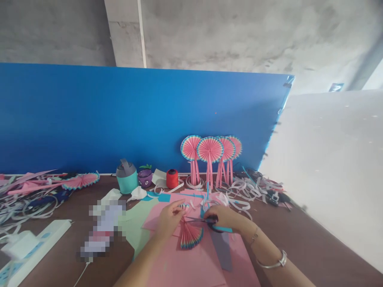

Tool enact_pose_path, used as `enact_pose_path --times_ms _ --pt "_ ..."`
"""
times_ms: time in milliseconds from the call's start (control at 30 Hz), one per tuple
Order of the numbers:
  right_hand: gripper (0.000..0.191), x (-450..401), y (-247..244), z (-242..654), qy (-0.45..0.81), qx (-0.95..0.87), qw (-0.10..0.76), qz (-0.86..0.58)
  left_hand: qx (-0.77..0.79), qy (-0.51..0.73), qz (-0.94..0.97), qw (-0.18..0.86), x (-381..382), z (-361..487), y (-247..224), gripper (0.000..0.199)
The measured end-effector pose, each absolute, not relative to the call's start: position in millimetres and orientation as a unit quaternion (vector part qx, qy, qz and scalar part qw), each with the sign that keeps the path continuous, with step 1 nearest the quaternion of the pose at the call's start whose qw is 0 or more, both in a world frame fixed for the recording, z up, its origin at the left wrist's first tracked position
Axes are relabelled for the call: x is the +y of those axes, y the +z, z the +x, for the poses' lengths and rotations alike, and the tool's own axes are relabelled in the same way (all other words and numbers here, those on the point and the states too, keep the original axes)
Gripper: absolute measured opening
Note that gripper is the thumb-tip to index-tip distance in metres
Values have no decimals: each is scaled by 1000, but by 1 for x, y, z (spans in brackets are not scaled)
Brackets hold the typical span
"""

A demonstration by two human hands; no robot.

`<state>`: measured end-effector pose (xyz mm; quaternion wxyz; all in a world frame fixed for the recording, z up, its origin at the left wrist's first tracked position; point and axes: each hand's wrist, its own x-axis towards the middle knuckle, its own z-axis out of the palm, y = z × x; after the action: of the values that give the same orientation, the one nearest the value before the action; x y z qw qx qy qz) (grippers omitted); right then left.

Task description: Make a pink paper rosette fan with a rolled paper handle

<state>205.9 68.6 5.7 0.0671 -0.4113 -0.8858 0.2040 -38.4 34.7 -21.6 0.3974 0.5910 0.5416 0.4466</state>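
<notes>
Pinched between the fingers of my left hand (pixel 173 216) is a pleated pink paper fan (pixel 190 236) with a blue and yellow edge, its folds spreading downward. My right hand (pixel 220 217) grips dark-handled scissors (pixel 213 224). Their blades point left and reach the narrow part of the fan near my left fingertips. Whether the blades touch the paper is too small to tell. Beneath both hands lie pink paper sheets (pixel 191 267), with a grey strip (pixel 222 249) on them.
Round pink fans (pixel 210 150) stand at the back by the blue panel (pixel 89 115). White strips (pixel 239 189) pile at right. A teal container (pixel 127 180), purple pot (pixel 145 178) and red spool (pixel 172 179) stand at the back. A power strip (pixel 44 249) lies at left.
</notes>
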Motion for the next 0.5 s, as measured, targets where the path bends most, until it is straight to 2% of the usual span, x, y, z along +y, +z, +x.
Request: enact_pose_path --times_ms 267,500 --pt "45 66 17 194 190 -888 48 -415 537 447 580 418 37 -37 -20 53" --pt "28 56 44 225 217 -843 32 -492 533 449 573 431 37 -38 -21 56"
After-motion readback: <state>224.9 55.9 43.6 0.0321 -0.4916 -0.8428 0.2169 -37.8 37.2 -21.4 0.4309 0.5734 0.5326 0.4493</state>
